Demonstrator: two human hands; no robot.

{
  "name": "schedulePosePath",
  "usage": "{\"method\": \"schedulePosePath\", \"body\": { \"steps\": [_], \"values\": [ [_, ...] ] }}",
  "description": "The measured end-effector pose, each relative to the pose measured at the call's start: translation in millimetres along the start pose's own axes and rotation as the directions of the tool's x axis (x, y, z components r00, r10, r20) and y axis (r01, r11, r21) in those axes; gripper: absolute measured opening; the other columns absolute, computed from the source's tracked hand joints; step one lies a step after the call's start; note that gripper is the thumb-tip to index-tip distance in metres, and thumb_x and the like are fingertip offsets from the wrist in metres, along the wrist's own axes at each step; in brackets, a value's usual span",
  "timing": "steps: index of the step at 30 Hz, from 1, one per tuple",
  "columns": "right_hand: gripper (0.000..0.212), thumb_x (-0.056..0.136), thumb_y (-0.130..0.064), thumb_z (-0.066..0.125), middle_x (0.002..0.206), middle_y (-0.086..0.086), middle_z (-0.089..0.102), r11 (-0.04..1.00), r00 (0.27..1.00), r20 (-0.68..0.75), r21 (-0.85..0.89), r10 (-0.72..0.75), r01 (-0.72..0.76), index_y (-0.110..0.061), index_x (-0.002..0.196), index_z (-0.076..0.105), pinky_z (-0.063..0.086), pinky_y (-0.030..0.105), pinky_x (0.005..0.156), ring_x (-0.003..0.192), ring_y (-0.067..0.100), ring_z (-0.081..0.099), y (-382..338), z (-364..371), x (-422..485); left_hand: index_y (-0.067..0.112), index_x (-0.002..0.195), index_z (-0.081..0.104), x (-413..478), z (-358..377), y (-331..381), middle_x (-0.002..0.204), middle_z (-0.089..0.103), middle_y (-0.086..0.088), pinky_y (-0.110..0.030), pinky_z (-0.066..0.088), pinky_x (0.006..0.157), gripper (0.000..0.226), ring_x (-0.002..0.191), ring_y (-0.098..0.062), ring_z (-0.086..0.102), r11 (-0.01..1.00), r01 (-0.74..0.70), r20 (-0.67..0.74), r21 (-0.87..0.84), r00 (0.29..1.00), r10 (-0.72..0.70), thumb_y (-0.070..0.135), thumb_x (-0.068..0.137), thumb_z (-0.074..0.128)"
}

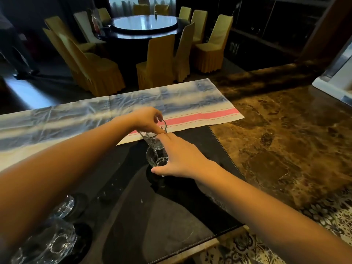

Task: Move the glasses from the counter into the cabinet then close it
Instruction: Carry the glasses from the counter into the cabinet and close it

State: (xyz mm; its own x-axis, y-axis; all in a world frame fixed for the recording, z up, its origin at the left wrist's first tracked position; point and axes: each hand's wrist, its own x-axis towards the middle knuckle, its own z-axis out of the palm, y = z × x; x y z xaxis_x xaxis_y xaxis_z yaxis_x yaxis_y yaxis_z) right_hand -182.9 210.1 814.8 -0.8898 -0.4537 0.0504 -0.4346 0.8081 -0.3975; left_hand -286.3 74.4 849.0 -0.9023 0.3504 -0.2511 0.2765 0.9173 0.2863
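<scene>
From the head camera we look down on a dark mat (152, 216) laid on the brown marble counter (276, 140); a striped cloth (95, 111) with a pink band runs along the mat's far edge. Near that far edge our left hand (146, 121) pinches the rim of a small clear glass (152, 138) between thumb and fingertips, the glass tilted; just nearer us our right hand (181, 159) wraps narrowly around a second small glass (158, 161), thumb low on its near side, fingers over the far side. The two glasses touch or nearly so; we cannot tell which. At the counter's near left corner stand more cut glasses (51, 242), partly hidden by our left forearm; the cabinet is not in view. We judge these glasses light, rigid, slick and breakable, so we would grip each around the wall rather than the rim alone, and keep them from knocking together.
</scene>
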Motion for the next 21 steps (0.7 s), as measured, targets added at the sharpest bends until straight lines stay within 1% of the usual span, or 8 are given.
{"method": "schedulePosePath", "body": {
  "steps": [2, 4, 6, 9, 12, 13, 17, 21],
  "values": [
    [0.077, 0.067, -0.056, 0.067, 0.124, 0.001, 0.051, 1.000, 1.000, -0.006, 0.003, -0.001, 0.001, -0.022, 0.130, 0.038, 0.049, 0.034, 0.070, 0.104, 0.021, 0.056, -1.5, 1.4, -1.3, 0.009, 0.128, 0.053, -8.3, -3.0, -5.5, 0.127, 0.059, -0.010, -0.034, 0.044, 0.096, 0.065, 0.115, -0.025, 0.056, 1.000, 0.004, -0.002, -0.017, 1.000, -0.004, 0.038, 0.074, 0.075],
    [0.076, 0.065, -0.057, 0.066, 0.121, 0.000, 0.053, 1.000, 1.000, 0.010, 0.012, 0.009, -0.009, -0.023, 0.128, 0.040, 0.048, 0.033, 0.069, 0.100, 0.021, 0.057, -2.9, 2.4, -2.7, 0.008, 0.128, 0.053, -18.4, -7.1, -13.1, 0.127, 0.059, -0.009, -0.031, 0.043, 0.095, 0.064, 0.115, -0.024, 0.056, 1.000, 0.012, -0.009, -0.015, 1.000, -0.013, 0.037, 0.075, 0.074],
    [0.078, 0.063, -0.058, 0.066, 0.122, -0.001, 0.053, 0.999, 0.999, 0.040, 0.027, 0.019, -0.020, -0.023, 0.129, 0.040, 0.050, 0.034, 0.073, 0.102, 0.020, 0.057, -4.9, 2.5, -3.9, 0.010, 0.128, 0.053, -30.5, -11.9, -21.8, 0.128, 0.058, -0.008, -0.030, 0.042, 0.094, 0.062, 0.115, -0.023, 0.055, 1.000, 0.025, 0.001, -0.012, 1.000, -0.025, 0.035, 0.076, 0.074],
    [0.082, 0.063, -0.059, 0.067, 0.128, -0.002, 0.052, 0.998, 0.995, 0.098, 0.060, -0.001, -0.005, -0.024, 0.132, 0.038, 0.052, 0.036, 0.083, 0.108, 0.018, 0.056, -10.0, 0.6, -5.6, 0.013, 0.129, 0.052, -53.7, -20.4, -37.0, 0.129, 0.057, -0.007, -0.034, 0.046, 0.093, 0.060, 0.113, -0.022, 0.055, 0.998, 0.059, 0.041, -0.015, 0.997, -0.058, 0.033, 0.077, 0.074],
    [0.084, 0.063, -0.058, 0.070, 0.129, -0.004, 0.051, 0.992, 0.989, 0.143, 0.128, -0.025, 0.007, -0.027, 0.134, 0.037, 0.051, 0.039, 0.092, 0.113, 0.015, 0.055, -13.4, -1.8, -8.6, 0.015, 0.128, 0.053, -82.9, -30.7, -54.2, 0.127, 0.057, -0.004, -0.035, 0.056, 0.080, 0.057, 0.104, -0.020, 0.056, 0.992, 0.104, 0.070, -0.070, 0.993, -0.099, 0.029, 0.077, 0.074],
    [0.084, 0.063, -0.058, 0.071, 0.130, -0.005, 0.052, 0.989, 0.988, 0.149, 0.146, -0.028, 0.006, -0.028, 0.134, 0.037, 0.050, 0.039, 0.093, 0.114, 0.014, 0.054, -14.2, -2.7, -9.7, 0.016, 0.126, 0.054, -93.3, -33.6, -59.1, 0.126, 0.058, -0.002, -0.035, 0.056, 0.079, 0.055, 0.101, -0.018, 0.056, 0.991, 0.106, 0.065, -0.077, 0.993, -0.101, 0.028, 0.077, 0.074],
    [0.084, 0.063, -0.057, 0.071, 0.130, -0.007, 0.052, 0.989, 0.983, 0.169, 0.143, -0.070, 0.046, -0.029, 0.135, 0.037, 0.051, 0.037, 0.093, 0.113, 0.010, 0.054, -20.3, -3.0, -11.3, 0.020, 0.123, 0.056, -131.6, -35.4, -68.5, 0.122, 0.060, 0.005, -0.023, 0.045, 0.081, 0.055, 0.102, -0.012, 0.057, 0.997, 0.078, 0.065, -0.014, 0.995, -0.077, 0.030, 0.072, 0.077],
    [0.084, 0.063, -0.059, 0.071, 0.130, -0.009, 0.052, 0.989, 0.980, 0.173, 0.128, -0.101, 0.079, -0.032, 0.134, 0.036, 0.053, 0.037, 0.090, 0.110, 0.009, 0.055, -34.2, 0.3, -8.0, 0.022, 0.123, 0.057, -158.1, -22.8, -70.5, 0.119, 0.062, 0.007, -0.018, 0.043, 0.081, 0.058, 0.099, -0.008, 0.057, 0.999, 0.044, 0.099, 0.004, 0.994, -0.044, 0.030, 0.070, 0.079]
  ]
}}
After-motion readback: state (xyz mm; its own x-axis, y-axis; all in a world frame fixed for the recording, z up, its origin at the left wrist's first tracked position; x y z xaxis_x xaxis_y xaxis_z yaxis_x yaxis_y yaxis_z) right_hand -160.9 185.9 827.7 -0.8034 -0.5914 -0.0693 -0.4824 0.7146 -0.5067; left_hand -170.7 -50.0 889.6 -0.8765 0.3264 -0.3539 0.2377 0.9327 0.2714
